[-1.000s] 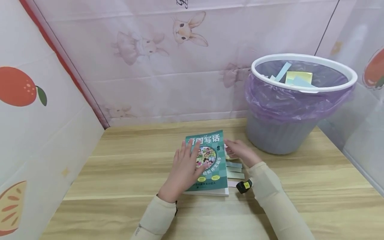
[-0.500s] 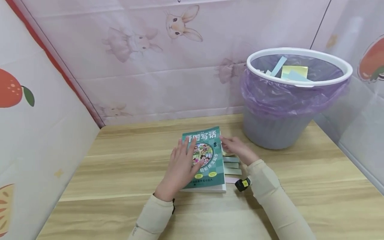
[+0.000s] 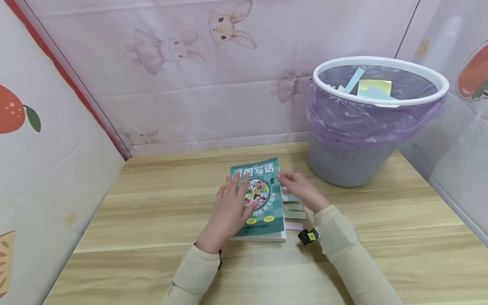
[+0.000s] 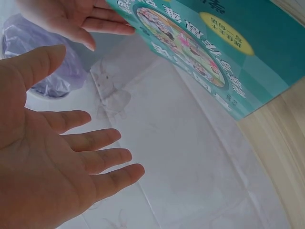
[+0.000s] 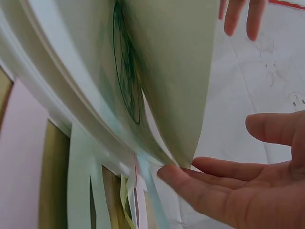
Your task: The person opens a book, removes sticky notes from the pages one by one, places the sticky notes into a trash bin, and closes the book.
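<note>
A green paperback book (image 3: 263, 228) with a round picture on its front lies on the table. My left hand (image 3: 232, 203) spreads over the cover with straight fingers; in the left wrist view its palm shows and its thumb stands out. At the book's upper right edge is my right hand (image 3: 303, 188). In the right wrist view its extended fingers (image 5: 214, 195) touch the curved cover corner, and its thumb stands apart. The cover and pages (image 5: 114, 119) fan apart there. Several paper tabs (image 3: 294, 215) in green, blue and pink stick out from the right side, partly hidden behind the hand.
A grey bin (image 3: 348, 163) with a white rim and purple liner stands at the back right, holding blue and yellow paper slips (image 3: 375, 88). A small black device (image 3: 307, 236) is strapped at my right wrist. Printed cloth walls (image 3: 198, 106) border the wooden table (image 3: 160, 203).
The head view has shifted a little. My right hand stays at the book's edge with slight finger movement, and it covers the yellowish tab that showed earlier. My left hand keeps its place.
</note>
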A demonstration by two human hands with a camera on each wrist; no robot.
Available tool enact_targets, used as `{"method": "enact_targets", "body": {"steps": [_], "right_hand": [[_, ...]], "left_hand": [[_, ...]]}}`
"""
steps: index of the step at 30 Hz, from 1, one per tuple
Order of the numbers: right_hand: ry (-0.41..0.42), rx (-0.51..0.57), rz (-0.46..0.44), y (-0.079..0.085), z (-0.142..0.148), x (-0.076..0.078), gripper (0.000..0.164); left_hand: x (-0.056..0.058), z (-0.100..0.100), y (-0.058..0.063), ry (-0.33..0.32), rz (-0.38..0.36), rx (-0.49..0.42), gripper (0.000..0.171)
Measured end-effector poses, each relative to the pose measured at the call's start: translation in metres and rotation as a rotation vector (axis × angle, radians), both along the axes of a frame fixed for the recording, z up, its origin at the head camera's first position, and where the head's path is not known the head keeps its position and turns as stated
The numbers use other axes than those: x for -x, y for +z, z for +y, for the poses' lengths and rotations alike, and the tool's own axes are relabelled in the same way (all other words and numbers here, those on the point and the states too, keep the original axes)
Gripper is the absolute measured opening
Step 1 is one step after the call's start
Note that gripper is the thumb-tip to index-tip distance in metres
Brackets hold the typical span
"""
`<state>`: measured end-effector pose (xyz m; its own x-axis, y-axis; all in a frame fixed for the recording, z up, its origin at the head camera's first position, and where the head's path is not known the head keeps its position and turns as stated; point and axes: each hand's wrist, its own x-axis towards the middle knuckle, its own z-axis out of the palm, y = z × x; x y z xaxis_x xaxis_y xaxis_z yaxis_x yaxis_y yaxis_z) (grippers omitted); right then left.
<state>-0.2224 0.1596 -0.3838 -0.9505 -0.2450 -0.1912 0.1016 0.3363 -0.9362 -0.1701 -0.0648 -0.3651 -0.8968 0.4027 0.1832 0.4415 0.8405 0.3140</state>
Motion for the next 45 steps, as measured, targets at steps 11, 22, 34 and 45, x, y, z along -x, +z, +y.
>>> {"method": "enact_targets", "body": {"steps": [11, 22, 34, 45], "right_hand": [[-0.009, 0.091, 0.018, -0.004, -0.009, -0.008, 0.064], [-0.142, 0.144, 0.027, -0.009, -0.020, -0.014, 0.059], [-0.151, 0.081, 0.016, -0.008, -0.021, -0.028, 0.062], [-0.115, 0.089, 0.022, 0.002, -0.022, -0.035, 0.056]], "left_hand": [[-0.001, -0.001, 0.001, -0.004, 0.006, -0.011, 0.075], [-0.003, 0.002, 0.000, -0.008, 0.015, 0.001, 0.075], [-0.007, 0.008, 0.000, -0.042, 0.021, 0.024, 0.075], [-0.008, 0.010, 0.001, -0.067, -0.053, 0.017, 0.068]]}}
